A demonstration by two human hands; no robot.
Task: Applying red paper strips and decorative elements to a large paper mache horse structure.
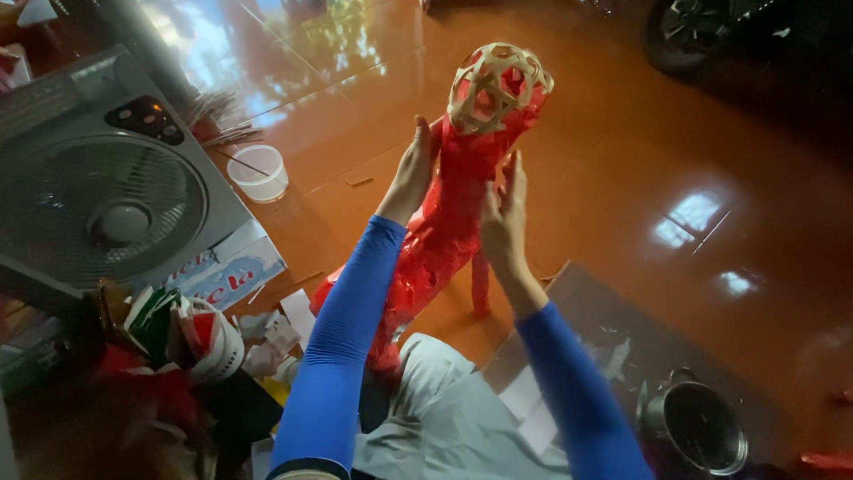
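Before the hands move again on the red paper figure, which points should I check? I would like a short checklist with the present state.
1. Left hand flat on red figure: ok.
2. Right hand touching its other side: ok.
3. Woven ball sits on top: ok.
4. Red covering reaches the ball: ok.
5. Figure's base steady: cannot tell, hidden behind the sleeves.
6. White cup apart from the figure: ok.
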